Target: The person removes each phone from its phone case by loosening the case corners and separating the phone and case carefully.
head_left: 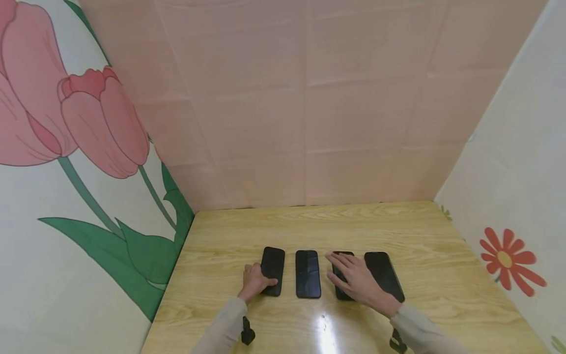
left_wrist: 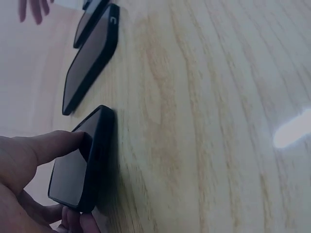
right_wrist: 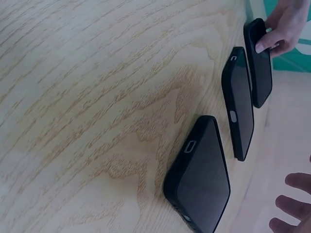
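Observation:
Several black smartphones lie in a row on the wooden table. My left hand grips the leftmost smartphone by its left side. In the left wrist view the thumb lies over the screen of that phone, with fingertips under its edge. My right hand is spread with straight fingers over the third smartphone, hiding much of it in the head view. The right wrist view has those fingers apart from the nearest phone, holding nothing.
Between the hands lies the second smartphone. The rightmost smartphone sits just beyond my right hand, slightly slanted. A wooden table meets a pink back panel. Flower-patterned walls stand at both sides. Light glares on the table's front.

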`<state>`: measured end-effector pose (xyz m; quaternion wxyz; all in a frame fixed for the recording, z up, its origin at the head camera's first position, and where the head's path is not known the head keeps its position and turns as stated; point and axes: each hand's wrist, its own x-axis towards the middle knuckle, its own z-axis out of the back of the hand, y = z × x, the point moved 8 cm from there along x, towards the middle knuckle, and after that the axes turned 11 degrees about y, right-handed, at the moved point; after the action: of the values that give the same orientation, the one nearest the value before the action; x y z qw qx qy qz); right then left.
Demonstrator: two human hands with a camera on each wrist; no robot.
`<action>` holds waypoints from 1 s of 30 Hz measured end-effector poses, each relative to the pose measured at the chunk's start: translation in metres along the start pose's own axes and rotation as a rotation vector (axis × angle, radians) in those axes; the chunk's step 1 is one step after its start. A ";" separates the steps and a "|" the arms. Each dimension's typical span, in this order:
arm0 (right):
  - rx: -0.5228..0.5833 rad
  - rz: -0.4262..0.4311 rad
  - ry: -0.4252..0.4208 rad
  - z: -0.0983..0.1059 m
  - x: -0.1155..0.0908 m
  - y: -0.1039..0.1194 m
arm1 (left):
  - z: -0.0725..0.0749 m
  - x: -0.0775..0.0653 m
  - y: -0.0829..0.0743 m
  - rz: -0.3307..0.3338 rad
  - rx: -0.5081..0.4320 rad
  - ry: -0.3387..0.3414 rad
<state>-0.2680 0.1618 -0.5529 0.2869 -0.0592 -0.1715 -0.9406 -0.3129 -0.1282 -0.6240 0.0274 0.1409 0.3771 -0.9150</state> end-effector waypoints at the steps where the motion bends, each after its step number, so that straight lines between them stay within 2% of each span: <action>1: -0.001 0.003 -0.001 0.000 0.000 0.001 | 0.000 0.000 0.000 -0.001 -0.001 -0.005; 10: -0.007 0.016 0.004 -0.002 0.002 0.004 | 0.002 -0.004 -0.001 -0.048 -0.077 0.017; 18: -0.012 0.019 0.016 -0.006 0.000 0.004 | 0.000 -0.002 0.001 -0.011 -0.142 0.040; 23: -0.012 0.017 0.030 -0.005 0.001 0.004 | 0.006 0.000 -0.006 -0.050 -0.129 0.021; 30: -0.005 0.037 0.018 -0.004 0.003 0.006 | 0.010 -0.001 -0.012 -0.122 -0.057 0.010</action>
<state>-0.2671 0.1546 -0.5547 0.3054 -0.0549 -0.1653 -0.9362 -0.3162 -0.1264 -0.6087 -0.0261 0.1215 0.4111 -0.9031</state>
